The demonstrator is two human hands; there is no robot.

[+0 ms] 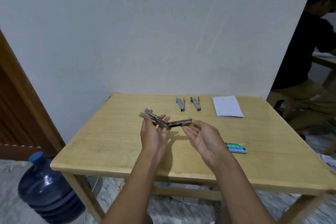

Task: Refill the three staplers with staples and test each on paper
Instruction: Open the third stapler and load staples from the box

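Observation:
A metal stapler with yellow tips (177, 123) is swung wide open above the middle of the wooden table (112, 143). My left hand (154, 132) holds its left half, and my right hand (203, 137) pinches the end of its right half with the fingertips. Two blue-tipped staplers (181, 104) (196, 104) lie side by side at the far edge. To their right rests a white sheet of paper (227, 106). A green box of staples (236, 147) lies on the table to the right of my right hand.
A large blue water jug (47, 187) stands on the floor by the table's left front leg. A person in dark clothes (301, 51) sits at the far right. A white wall runs behind the table, and a brown door is at the left.

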